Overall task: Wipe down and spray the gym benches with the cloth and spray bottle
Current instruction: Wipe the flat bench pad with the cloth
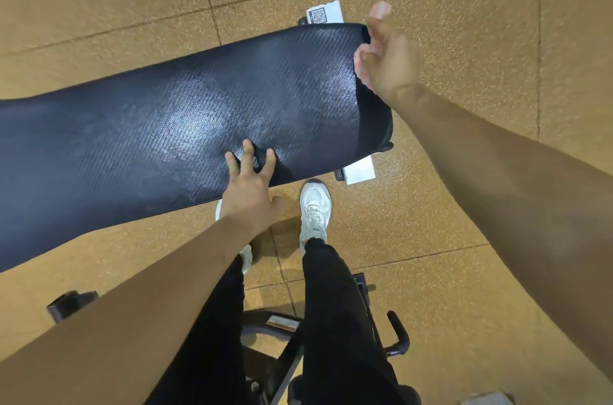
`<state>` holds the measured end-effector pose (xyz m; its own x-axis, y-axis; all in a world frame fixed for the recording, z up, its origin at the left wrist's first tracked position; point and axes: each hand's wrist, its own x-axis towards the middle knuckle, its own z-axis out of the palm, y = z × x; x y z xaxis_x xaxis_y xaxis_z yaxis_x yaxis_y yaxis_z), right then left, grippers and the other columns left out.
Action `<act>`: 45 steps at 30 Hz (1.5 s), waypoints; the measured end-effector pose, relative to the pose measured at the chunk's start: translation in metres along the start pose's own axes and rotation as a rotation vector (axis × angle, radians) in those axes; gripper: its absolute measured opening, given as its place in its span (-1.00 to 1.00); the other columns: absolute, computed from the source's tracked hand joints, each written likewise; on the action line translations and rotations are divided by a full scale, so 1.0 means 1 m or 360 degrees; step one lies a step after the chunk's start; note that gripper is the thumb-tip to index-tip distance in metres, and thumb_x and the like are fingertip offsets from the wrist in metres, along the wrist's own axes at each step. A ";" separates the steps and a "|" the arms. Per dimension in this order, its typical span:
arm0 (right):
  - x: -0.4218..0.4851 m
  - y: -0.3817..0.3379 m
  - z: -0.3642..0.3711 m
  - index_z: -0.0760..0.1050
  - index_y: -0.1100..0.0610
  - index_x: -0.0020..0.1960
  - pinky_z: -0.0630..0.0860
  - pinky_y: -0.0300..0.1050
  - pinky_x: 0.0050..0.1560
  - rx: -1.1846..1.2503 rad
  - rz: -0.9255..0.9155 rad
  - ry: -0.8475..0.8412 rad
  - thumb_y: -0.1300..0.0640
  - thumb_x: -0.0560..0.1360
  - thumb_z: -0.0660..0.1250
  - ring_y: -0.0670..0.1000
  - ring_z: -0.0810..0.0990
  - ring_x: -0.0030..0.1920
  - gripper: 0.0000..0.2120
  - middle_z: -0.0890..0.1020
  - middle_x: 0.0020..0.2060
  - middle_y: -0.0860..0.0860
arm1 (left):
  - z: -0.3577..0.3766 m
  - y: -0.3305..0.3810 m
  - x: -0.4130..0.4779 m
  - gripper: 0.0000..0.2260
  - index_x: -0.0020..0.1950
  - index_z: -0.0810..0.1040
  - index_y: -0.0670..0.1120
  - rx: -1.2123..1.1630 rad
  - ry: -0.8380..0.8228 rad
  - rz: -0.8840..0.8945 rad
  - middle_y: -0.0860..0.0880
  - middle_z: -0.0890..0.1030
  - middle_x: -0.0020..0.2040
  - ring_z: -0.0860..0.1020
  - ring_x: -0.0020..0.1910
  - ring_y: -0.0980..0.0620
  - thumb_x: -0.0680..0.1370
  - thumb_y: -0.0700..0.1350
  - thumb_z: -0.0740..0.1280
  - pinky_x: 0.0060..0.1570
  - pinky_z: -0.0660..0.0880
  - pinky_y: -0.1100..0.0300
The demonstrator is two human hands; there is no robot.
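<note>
A long black padded gym bench [166, 132] runs from the left edge to the upper right, its textured top shining with damp streaks. My left hand [250, 185] rests on its near edge with the fingers spread and holds nothing. My right hand [386, 56] is at the bench's right end, closed around a pale pink cloth [361, 62] that presses against the end of the pad; a bit of cloth also sticks out above the fingers. No spray bottle is in view.
Tan speckled rubber floor tiles [464, 6] surround the bench. White labelled feet of the bench frame [325, 13] show at its right end. My legs and white shoes [315, 205] stand by the near side. Black machine parts and handles [398, 335] lie behind me.
</note>
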<state>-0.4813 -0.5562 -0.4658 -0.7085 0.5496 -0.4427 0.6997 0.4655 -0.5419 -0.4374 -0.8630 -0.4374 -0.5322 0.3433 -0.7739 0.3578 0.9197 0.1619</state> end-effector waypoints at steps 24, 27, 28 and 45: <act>-0.208 0.002 0.081 0.61 0.31 0.10 0.52 -0.31 -0.35 0.0443 0.0617 -0.0250 0.46 0.57 0.26 -0.13 0.58 -0.34 -0.79 0.67 -0.28 -0.05 | -0.026 -0.062 -0.031 -0.43 0.65 0.25 -0.01 -0.0097 -0.0200 0.0301 -0.12 0.13 0.68 0.07 0.66 -0.14 0.64 -0.03 0.29 0.56 0.23 -0.07; -0.232 -0.018 0.072 0.60 0.30 0.21 0.56 -0.32 -0.15 0.0793 0.0579 -0.0550 0.44 0.52 0.39 -0.13 0.63 -0.18 -0.73 0.69 -0.12 -0.05 | -0.034 -0.068 -0.054 -0.50 0.57 0.39 -0.13 -0.0250 -0.0133 0.0388 -0.19 0.36 0.58 0.31 0.57 -0.16 0.62 -0.13 0.35 0.49 0.25 0.07; -0.240 -0.022 0.070 0.60 0.25 0.25 0.60 -0.24 -0.02 0.0881 0.0602 -0.0582 0.40 0.50 0.42 -0.05 0.67 -0.05 -0.67 0.69 0.00 0.02 | -0.039 -0.069 -0.063 -0.52 0.55 0.42 -0.15 -0.0313 -0.0107 0.0408 -0.17 0.42 0.54 0.38 0.52 -0.14 0.62 -0.15 0.36 0.45 0.27 0.12; -0.396 -0.089 -0.086 0.53 0.14 0.30 0.63 -0.10 -0.24 0.1824 0.0469 -0.0070 0.52 0.44 0.40 -0.04 0.62 -0.19 -0.49 0.53 -0.03 0.02 | -0.137 0.045 -0.197 -0.73 0.12 0.69 -0.09 -0.1147 -0.0497 0.0754 -0.15 0.74 0.00 0.70 0.04 -0.24 0.52 0.05 0.47 0.09 0.58 -0.15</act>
<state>-0.2550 -0.7550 -0.1809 -0.5518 0.4966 -0.6700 0.3622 -0.5810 -0.7289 -0.4212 -0.8629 -0.1938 -0.1826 0.7440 -0.6428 -0.1352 0.6286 0.7659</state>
